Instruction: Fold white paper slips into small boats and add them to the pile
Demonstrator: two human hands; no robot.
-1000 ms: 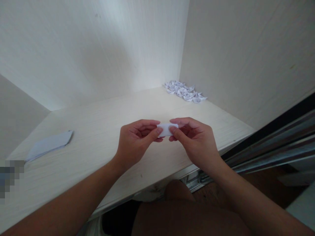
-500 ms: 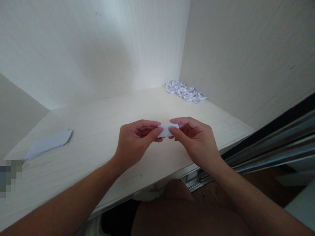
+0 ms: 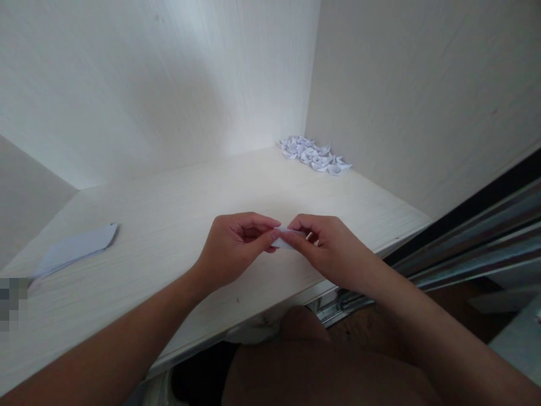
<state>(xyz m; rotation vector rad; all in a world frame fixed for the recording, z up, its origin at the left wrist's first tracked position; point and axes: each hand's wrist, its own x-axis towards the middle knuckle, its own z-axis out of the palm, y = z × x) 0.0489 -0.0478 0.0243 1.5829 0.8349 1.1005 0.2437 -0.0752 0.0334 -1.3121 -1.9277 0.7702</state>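
Observation:
A small folded piece of white paper (image 3: 279,243) is pinched between both hands above the front part of the white shelf board (image 3: 190,208). My left hand (image 3: 236,245) grips its left end between thumb and fingers. From the other side, my right hand (image 3: 323,242) holds it, the thumb pressed on the near face. Both thumb tips are close together near the middle. Fingers cover much of the paper, so its exact folds are hidden.
Several small folded paper boats (image 3: 315,155) lie clustered in the far right corner. A stack of white paper sheets (image 3: 78,248) rests on the left. Walls enclose the board at the back and both sides; a dark-edged metal track (image 3: 465,237) runs along the right front.
The paper has turned from a flat, facing rectangle to a narrower, tilted shape. My hands have moved slightly down and closer together, and the view has shifted a little.

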